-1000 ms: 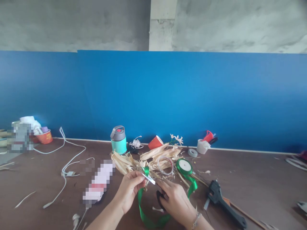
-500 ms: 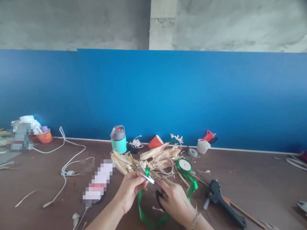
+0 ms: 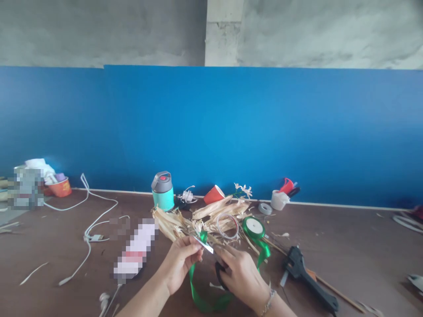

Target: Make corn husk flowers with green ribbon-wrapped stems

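Observation:
My left hand (image 3: 181,260) pinches the green ribbon (image 3: 195,286), its short end standing up past the fingertips. Closed round the dark handles of a pair of scissors (image 3: 220,274) is my right hand (image 3: 240,269). The bright scissor blades (image 3: 204,245) reach left to the ribbon at my left fingertips. Below both hands the ribbon hangs in a loop, and it runs up on the right to the green ribbon spool (image 3: 254,227). Dried husks (image 3: 214,211) and a clear ring of tape (image 3: 227,226) lie just behind my hands.
A black glue gun (image 3: 306,277) lies at the right by a thin stick. Behind stand a teal flask (image 3: 163,193), a tipped red cup (image 3: 214,194) and a white cup (image 3: 279,200). White cables (image 3: 102,215) and a blurred pink-white object (image 3: 136,251) are at the left.
Both hands keep nearly the same place and hold. The ribbon length by the spool has shifted slightly left, and the view has moved a little.

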Action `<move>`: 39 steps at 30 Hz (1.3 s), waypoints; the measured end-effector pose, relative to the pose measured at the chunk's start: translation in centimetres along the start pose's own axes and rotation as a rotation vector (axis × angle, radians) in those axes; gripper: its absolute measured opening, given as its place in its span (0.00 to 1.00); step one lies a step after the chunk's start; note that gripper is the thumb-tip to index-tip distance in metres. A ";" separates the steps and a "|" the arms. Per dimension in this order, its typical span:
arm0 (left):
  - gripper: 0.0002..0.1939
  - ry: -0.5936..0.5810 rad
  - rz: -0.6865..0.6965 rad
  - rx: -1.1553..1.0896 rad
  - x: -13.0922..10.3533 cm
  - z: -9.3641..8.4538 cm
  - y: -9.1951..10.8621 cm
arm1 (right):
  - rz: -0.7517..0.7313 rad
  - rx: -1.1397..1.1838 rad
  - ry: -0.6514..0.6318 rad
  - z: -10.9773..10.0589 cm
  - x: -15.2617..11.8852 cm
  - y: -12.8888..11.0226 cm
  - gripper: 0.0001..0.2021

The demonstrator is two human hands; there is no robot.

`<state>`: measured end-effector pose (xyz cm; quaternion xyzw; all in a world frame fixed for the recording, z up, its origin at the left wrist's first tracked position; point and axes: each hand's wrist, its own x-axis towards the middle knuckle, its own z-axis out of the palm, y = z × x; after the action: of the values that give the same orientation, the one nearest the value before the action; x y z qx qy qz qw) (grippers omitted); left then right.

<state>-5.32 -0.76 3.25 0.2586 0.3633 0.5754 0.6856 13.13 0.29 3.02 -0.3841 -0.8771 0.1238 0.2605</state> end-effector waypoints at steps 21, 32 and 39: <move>0.09 0.004 -0.004 0.136 0.1 -0.1 0.1 | 0.037 -0.074 0.008 0.9 -0.2 0.5 0.22; 0.06 -0.002 0.003 0.291 0.0 0.3 0.6 | 0.058 -0.120 -0.059 0.3 0.0 0.7 0.22; 0.11 -0.014 -0.017 0.249 0.0 0.1 0.6 | 0.047 -0.157 -0.070 0.3 -0.1 1.1 0.21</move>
<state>-5.61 -0.60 3.76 0.3425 0.4293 0.5183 0.6556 13.71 0.98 2.29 -0.4192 -0.8834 0.0740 0.1959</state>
